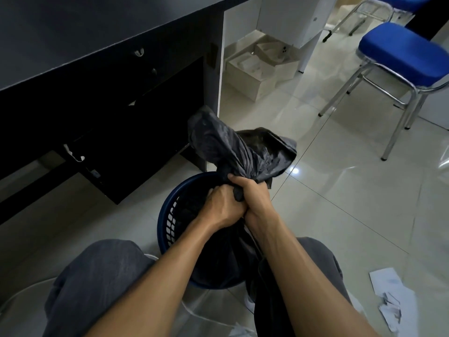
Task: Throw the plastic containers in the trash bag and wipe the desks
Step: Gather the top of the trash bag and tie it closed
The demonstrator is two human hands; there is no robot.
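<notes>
Head view.

- Trash bag: dark grey plastic. Its neck is gathered into a bunch and its loose top flops away towards the worktop's end panel. The lower body sits in the basket between the person's knees. Contents hidden; no plastic containers can be made out.
- Basket: round, dark blue, with a slotted wall. It stands on the tiled floor and holds the bag.
- Left hand and right hand: pressed against each other above the basket, with the fingers of both curled tight round the bag's bunched neck.
- Worktop: dark, upper left, with shadowed space beneath.
- Open box: pale, on the floor beyond the worktop. Pale inserts lie inside, their nature unclear.
- Stool: blue seat, chrome legs, at right.
- Papers: crumpled white, on the floor at lower right.
</notes>
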